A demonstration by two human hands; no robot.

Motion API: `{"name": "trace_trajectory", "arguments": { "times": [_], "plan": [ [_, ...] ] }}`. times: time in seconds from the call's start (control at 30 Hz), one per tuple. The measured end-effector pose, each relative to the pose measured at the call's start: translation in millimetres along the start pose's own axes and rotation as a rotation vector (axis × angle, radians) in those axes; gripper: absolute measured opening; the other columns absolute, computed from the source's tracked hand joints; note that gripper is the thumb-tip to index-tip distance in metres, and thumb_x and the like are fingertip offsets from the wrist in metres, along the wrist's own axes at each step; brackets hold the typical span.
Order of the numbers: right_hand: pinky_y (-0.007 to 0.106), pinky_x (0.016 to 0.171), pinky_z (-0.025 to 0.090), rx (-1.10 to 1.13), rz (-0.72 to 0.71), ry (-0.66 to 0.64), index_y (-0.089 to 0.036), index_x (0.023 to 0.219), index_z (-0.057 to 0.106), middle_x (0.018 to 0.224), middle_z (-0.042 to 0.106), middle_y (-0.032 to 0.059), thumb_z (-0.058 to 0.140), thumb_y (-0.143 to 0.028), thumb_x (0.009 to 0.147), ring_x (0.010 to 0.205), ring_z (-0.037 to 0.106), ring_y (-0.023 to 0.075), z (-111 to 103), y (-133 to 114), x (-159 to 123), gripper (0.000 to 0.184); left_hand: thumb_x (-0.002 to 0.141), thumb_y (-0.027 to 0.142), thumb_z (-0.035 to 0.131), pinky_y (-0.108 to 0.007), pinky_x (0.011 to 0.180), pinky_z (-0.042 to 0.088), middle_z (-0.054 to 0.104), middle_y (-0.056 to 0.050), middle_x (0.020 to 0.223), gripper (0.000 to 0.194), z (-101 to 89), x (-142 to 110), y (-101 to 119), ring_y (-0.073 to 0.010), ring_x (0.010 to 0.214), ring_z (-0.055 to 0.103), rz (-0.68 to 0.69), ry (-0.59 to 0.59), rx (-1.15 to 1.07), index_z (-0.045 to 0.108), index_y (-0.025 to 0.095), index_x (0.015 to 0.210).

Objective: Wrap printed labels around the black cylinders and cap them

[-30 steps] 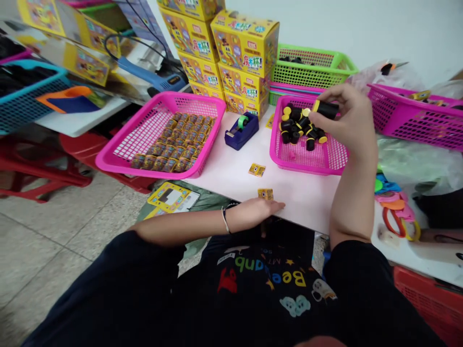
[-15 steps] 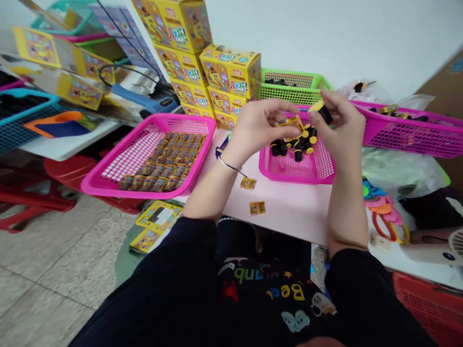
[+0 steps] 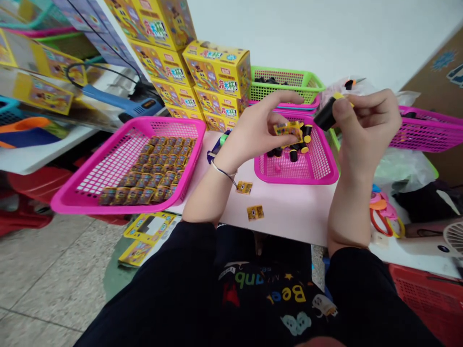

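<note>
I've just had the black cup [image 3: 325, 114] turned: its yellow end now sits in the right hand [image 3: 367, 123], fingers pinched on it, black end tilted down toward the left hand [image 3: 258, 123]. Cup shows over the back right corner of the pink basket [image 3: 296, 180]. Left fingers pinch a yellow wrapper [image 3: 288, 128], apart from cup; reads as not joined yet. Two labels [image 3: 255, 212] near table [image 3: 289, 212] front edge.
</note>
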State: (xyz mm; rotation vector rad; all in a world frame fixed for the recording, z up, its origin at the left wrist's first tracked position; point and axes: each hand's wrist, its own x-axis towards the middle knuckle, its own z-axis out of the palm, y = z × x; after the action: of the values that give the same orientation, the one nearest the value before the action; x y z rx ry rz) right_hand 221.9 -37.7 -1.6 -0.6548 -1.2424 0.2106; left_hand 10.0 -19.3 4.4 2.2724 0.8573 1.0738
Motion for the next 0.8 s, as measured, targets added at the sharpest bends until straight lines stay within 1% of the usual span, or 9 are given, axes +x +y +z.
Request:
{"name": "trace_trajectory", "arguments": {
  "times": [0.1, 0.17, 0.27, 0.4, 0.47, 0.57, 0.63, 0.7, 0.8],
  "plan": [
    [0.036, 0.079, 0.067, -0.03, 0.038, -0.022, -0.029, 0.09, 0.063, 0.091, 0.073, -0.0041, 0.094, -0.065, 0.078, 0.089, 0.078, 0.0181, 0.2, 1.9, -0.4, 0.049, 0.094, 0.029, 0.076, -0.035, 0.089, 0.066, 0.076, -0.005, 0.119, 0.048, 1.3, 7.0, -5.4, -0.0235, 0.11, 0.081, -0.041, 0.053, 0.004, 0.064, 0.022, 0.14],
    [0.038, 0.084, 0.066, -0.05, 0.09, -0.056, -0.031, 0.091, 0.061, 0.093, 0.071, -0.0039, 0.092, -0.063, 0.082, 0.093, 0.077, 0.0188, 0.4, 3.8, -0.2, 0.046, 0.093, 0.029, 0.078, -0.037, 0.092, 0.066, 0.077, -0.005, 0.112, 0.044, 2.2, 11.0, -9.5, -0.0235, 0.108, 0.08, -0.061, 0.094, 0.041, 0.068, 0.02, 0.135],
    [0.038, 0.079, 0.061, -0.062, 0.125, -0.065, -0.03, 0.082, 0.054, 0.078, 0.062, -0.005, 0.09, -0.058, 0.085, 0.081, 0.071, 0.0175, 2.1, 11.1, 1.1, 0.045, 0.092, 0.029, 0.08, -0.041, 0.098, 0.065, 0.08, -0.004, 0.098, 0.048, 2.1, 14.3, -14.3, -0.0242, 0.101, 0.08, -0.08, 0.088, 0.09, 0.069, 0.018, 0.137],
    [0.039, 0.069, 0.053, -0.14, 0.157, -0.039, -0.03, 0.071, 0.041, 0.065, 0.053, -0.0063, 0.087, -0.064, 0.084, 0.063, 0.056, 0.0169, 2.7, 26.5, 3.7, 0.058, 0.092, 0.019, 0.073, -0.041, 0.104, 0.063, 0.082, 0.0, 0.092, 0.064, 1.6, 14.0, -16.1, -0.0249, 0.1, 0.082, -0.099, 0.029, 0.114, 0.057, 0.021, 0.154],
    [0.039, 0.067, 0.05, -0.18, 0.184, -0.064, -0.031, 0.071, 0.039, 0.065, 0.053, -0.0057, 0.083, -0.072, 0.085, 0.062, 0.054, 0.0182, 0.8, 32.7, 4.7, 0.061, 0.091, 0.016, 0.071, -0.04, 0.099, 0.064, 0.08, 0.002, 0.088, 0.068, 2.9, 13.3, -16.9, -0.0239, 0.095, 0.082, -0.094, -0.014, 0.099, 0.053, 0.022, 0.156],
    [0.038, 0.062, 0.047, -0.193, 0.221, -0.124, -0.032, 0.075, 0.04, 0.065, 0.056, -0.0043, 0.077, -0.078, 0.086, 0.062, 0.055, 0.0191, -1.8, 35.0, 5.2, 0.06, 0.089, 0.025, 0.076, -0.037, 0.083, 0.065, 0.072, 0.005, 0.079, 0.07, 5.6, 13.1, -19.1, -0.0215, 0.078, 0.08, -0.092, -0.081, 0.031, 0.049, 0.022, 0.154],
    [0.037, 0.06, 0.044, -0.168, 0.206, -0.087, -0.031, 0.075, 0.041, 0.065, 0.055, -0.0046, 0.078, -0.077, 0.085, 0.06, 0.054, 0.018, -1.6, 31.6, 5.1, 0.06, 0.085, 0.03, 0.084, -0.035, 0.078, 0.064, 0.069, 0.005, 0.081, 0.078, 6.6, 13.6, -19.7, -0.0207, 0.078, 0.079, -0.082, -0.092, 0.0, 0.048, 0.023, 0.154],
    [0.036, 0.06, 0.044, -0.128, 0.174, -0.048, -0.031, 0.074, 0.042, 0.064, 0.053, -0.0056, 0.082, -0.074, 0.083, 0.059, 0.053, 0.0166, -0.5, 26.4, 5.2, 0.059, 0.08, 0.031, 0.09, -0.034, 0.078, 0.063, 0.068, 0.003, 0.084, 0.079, 6.6, 14.3, -18.8, -0.0218, 0.082, 0.079, -0.078, -0.077, -0.01, 0.053, 0.023, 0.149],
    [0.034, 0.06, 0.047, -0.031, 0.155, -0.038, -0.03, 0.073, 0.044, 0.062, 0.05, -0.008, 0.089, -0.068, 0.08, 0.056, 0.05, 0.0134, 0.2, 20.3, 6.2, 0.059, 0.077, 0.028, 0.093, -0.034, 0.076, 0.062, 0.066, 0.004, 0.078, 0.07, 6.3, 15.0, -16.3, -0.0222, 0.08, 0.078, -0.097, -0.066, -0.033, 0.061, 0.02, 0.139]
  ]
}}
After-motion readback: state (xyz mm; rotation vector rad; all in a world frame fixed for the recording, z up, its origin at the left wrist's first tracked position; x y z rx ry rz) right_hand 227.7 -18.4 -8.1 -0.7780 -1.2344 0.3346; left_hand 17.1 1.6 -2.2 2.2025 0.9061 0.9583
